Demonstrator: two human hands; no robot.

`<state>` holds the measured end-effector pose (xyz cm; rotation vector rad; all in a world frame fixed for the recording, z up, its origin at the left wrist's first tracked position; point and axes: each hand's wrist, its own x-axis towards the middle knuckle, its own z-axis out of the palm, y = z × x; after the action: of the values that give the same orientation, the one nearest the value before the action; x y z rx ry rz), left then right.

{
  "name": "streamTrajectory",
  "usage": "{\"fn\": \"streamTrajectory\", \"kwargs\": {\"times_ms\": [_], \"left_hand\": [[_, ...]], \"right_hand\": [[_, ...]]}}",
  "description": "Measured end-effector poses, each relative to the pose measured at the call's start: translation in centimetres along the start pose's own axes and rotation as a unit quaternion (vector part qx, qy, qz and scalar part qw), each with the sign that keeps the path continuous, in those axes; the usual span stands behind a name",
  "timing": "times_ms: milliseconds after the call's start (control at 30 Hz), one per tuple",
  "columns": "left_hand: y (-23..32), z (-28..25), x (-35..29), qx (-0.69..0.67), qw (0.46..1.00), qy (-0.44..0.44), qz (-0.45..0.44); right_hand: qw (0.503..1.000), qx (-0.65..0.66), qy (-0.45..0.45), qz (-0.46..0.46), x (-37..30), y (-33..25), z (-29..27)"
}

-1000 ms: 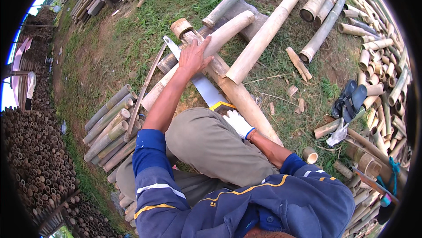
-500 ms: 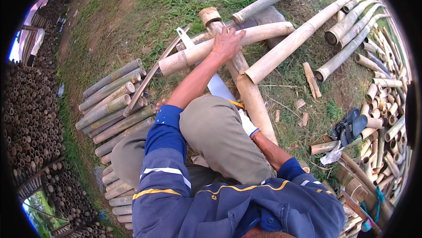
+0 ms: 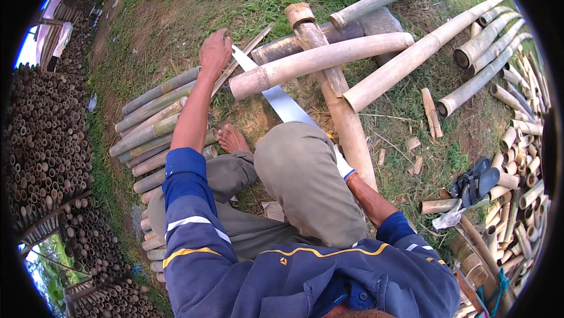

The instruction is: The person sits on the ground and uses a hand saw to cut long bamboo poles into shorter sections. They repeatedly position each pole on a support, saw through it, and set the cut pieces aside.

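Note:
My left hand [image 3: 216, 52], bare, is stretched out to the far left, beside a thin split bamboo strip [image 3: 258, 39]. Its fingers are curled together, and whatever they may hold is hidden. Gloved in white, my right hand [image 3: 343, 164] is partly behind my raised knee and closed on the handle of a handsaw [image 3: 283, 104]. The broad saw blade slants away to the upper left, passing under a cut bamboo pole [image 3: 329, 56]. That pole lies across a thicker bamboo post [image 3: 348, 131], and no hand touches it.
Cut bamboo lengths [image 3: 155, 109] are stacked at my left, by my bare foot [image 3: 233, 139]. Long poles [image 3: 423, 50] stretch away at the right. Dark sandals [image 3: 474, 180] rest near a heap of short bamboo pieces [image 3: 523, 194]. Bamboo offcuts [image 3: 432, 112] lie on the grass.
My left hand has let go of the bamboo pole and swung left, to beside the thin strip. My right hand stays on the saw. The whole view has shifted slightly.

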<state>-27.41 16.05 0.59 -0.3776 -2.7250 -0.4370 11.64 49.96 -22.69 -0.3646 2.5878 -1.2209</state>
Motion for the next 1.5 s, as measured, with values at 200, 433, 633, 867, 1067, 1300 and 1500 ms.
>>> {"fn": "streamTrajectory", "kwargs": {"times_ms": [200, 433, 633, 867, 1067, 1300, 1500], "left_hand": [[-15.7, 2.8, -11.1, 0.113, 0.919, -0.355, -0.127], [-15.6, -1.3, -14.2, 0.183, 0.935, -0.250, -0.174], [-13.5, -15.4, -5.5, 0.349, 0.934, -0.077, -0.017], [0.1, -31.0, -1.4, 0.462, 0.859, 0.192, 0.106], [12.3, -33.2, -1.1, 0.388, 0.822, 0.348, 0.231], [24.5, -27.7, 0.7, 0.171, 0.826, 0.364, 0.394], [23.4, -17.7, -3.7, -0.129, 0.945, -0.015, 0.301]], "right_hand": [[0.993, 0.093, 0.066, 0.012, -0.7, -1.7, -1.6], [0.984, -0.147, 0.070, -0.078, -1.3, -4.0, -3.6], [0.979, -0.158, 0.113, -0.063, -1.5, -3.9, -2.8], [0.994, 0.081, 0.074, 0.003, -0.4, -15.2, -15.7], [0.858, -0.043, 0.474, -0.192, 8.0, -25.2, -24.8], [0.913, 0.236, 0.317, -0.103, 14.2, -29.8, -21.8], [0.752, 0.603, 0.253, -0.080, 14.6, -23.4, -21.8]]}}
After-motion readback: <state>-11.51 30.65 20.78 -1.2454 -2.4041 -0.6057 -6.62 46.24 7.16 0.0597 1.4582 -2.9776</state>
